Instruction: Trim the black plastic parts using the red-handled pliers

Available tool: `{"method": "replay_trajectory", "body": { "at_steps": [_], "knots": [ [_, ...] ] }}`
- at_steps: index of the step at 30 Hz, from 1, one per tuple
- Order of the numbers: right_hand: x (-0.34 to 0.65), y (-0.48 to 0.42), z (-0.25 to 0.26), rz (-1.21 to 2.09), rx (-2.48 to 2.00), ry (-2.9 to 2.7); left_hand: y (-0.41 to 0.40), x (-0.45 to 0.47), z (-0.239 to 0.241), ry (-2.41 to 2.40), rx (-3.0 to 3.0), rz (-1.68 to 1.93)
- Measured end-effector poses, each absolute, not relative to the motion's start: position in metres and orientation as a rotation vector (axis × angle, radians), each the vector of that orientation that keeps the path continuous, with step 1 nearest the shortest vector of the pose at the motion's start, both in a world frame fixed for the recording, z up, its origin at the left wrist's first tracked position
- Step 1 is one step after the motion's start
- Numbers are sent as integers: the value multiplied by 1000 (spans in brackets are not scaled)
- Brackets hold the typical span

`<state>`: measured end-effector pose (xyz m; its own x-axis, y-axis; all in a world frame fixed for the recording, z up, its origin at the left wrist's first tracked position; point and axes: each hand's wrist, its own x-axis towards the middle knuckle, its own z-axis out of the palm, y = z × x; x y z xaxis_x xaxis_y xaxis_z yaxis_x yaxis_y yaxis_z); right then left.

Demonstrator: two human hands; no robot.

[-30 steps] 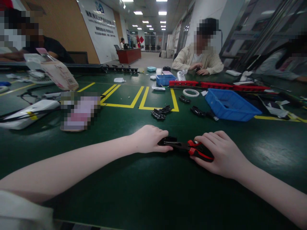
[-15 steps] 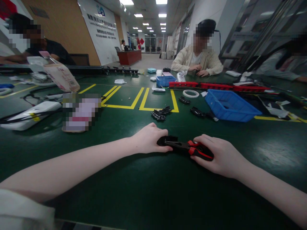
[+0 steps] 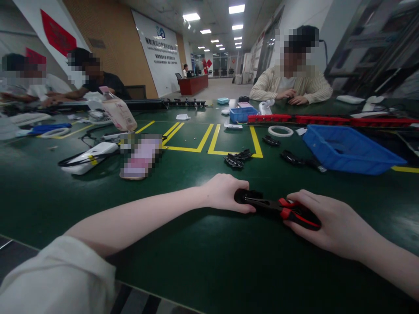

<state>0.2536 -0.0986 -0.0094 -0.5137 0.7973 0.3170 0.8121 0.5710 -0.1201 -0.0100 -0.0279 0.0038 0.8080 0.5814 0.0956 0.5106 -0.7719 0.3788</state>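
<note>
Low over the green table [image 3: 183,257], my left hand [image 3: 225,192] is closed round a small black part [image 3: 241,196] whose exact kind I cannot make out. My right hand [image 3: 327,218] grips the red and black handles of a pair of pliers [image 3: 288,213]. The long dark jaws point left and reach the black part at my left fingers; whether they clamp it is hard to see. Beyond my left hand lie several black plastic pieces [image 3: 234,160] in a small cluster.
A blue bin [image 3: 350,150] stands at right, more black pieces [image 3: 291,158] beside it. Behind are a roll of tape [image 3: 280,131] and a long red strip [image 3: 304,119]. On the left lie a phone [image 3: 140,159], a white device [image 3: 91,157] and a tilted bottle [image 3: 118,111]. Co-workers sit around the table.
The view has turned left, so everything appears shifted to the right, and another person shows at the far left. Both hands keep their hold on the black part and the pliers.
</note>
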Motion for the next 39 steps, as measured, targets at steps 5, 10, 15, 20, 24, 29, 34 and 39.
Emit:
{"method": "replay_trajectory", "body": {
  "at_steps": [5, 10, 15, 20, 24, 29, 34, 39],
  "knots": [
    [255, -101, -11, -64, -1308, -2475, -29, -9, 3, 837, 2698, 297],
    [259, -101, -14, -263, -1225, -2482, -29, -8, 4, 855, 2719, 274],
    [257, -102, -10, -390, -1175, -2516, -29, -7, 4, 832, 2750, 268],
    [255, -104, -8, -335, -1217, -2504, -30, -7, 4, 854, 2758, 247],
    [254, -103, -8, -82, -1320, -2502, -31, -6, 4, 855, 2773, 258],
    [253, -102, -6, 69, -1389, -2498, -33, -5, 5, 880, 2820, 240],
    [254, -102, -6, 76, -1378, -2513, -36, -5, 5, 915, 2902, 231],
    [256, -100, -8, 10, -1341, -2495, -35, -5, 5, 908, 2905, 224]
  ]
}}
